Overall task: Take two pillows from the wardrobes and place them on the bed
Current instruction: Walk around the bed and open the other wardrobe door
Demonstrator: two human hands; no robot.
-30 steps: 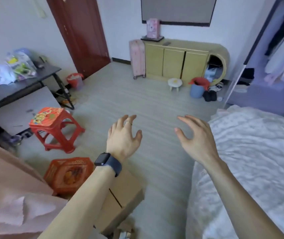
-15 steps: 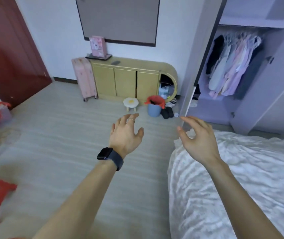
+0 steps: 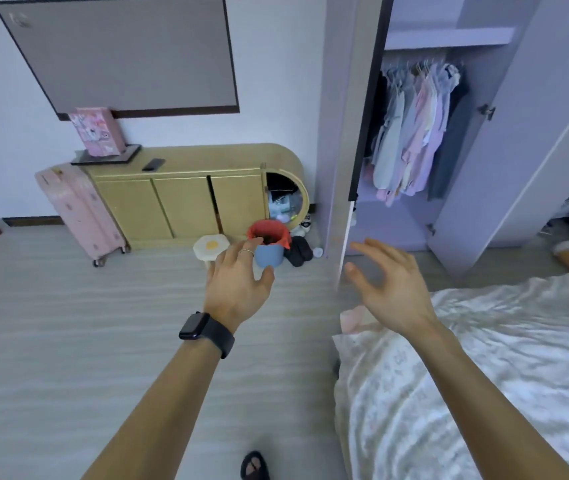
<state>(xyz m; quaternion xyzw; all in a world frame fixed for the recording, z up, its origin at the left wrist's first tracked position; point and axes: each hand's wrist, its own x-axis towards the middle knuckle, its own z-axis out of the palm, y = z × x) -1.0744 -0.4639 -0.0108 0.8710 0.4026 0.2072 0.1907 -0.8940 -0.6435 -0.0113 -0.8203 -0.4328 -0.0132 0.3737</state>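
Against the far wall on the left stand a pink suitcase (image 3: pixel 80 209) and a yellow cabinet (image 3: pixel 179 202), with a blue bin (image 3: pixel 269 252) at its foot; none of these bears on the job. Over the floor in the middle hangs the left hand (image 3: pixel 238 282), watch on the wrist, fingers (image 3: pixel 245 252) spread, slightly bent and holding nothing; beside it, just off the bed's corner, the right hand (image 3: pixel 394 289) is likewise loose and empty. Beyond them the wardrobe (image 3: pixel 518 133) stands with its door swung wide; hanging clothes (image 3: pixel 411 133) fill the rail, and no pillows show in the part that can be seen, so where they lie I cannot tell. On the right lies the bed (image 3: pixel 518 358) under a pale crumpled cover. A pillow should be light, soft and bulky, yielding under the fingers rather than slipping; gripping it by both short ends, or hugging it, would likely serve best, since a pinch at one corner lets it flop and drag on the clothes.
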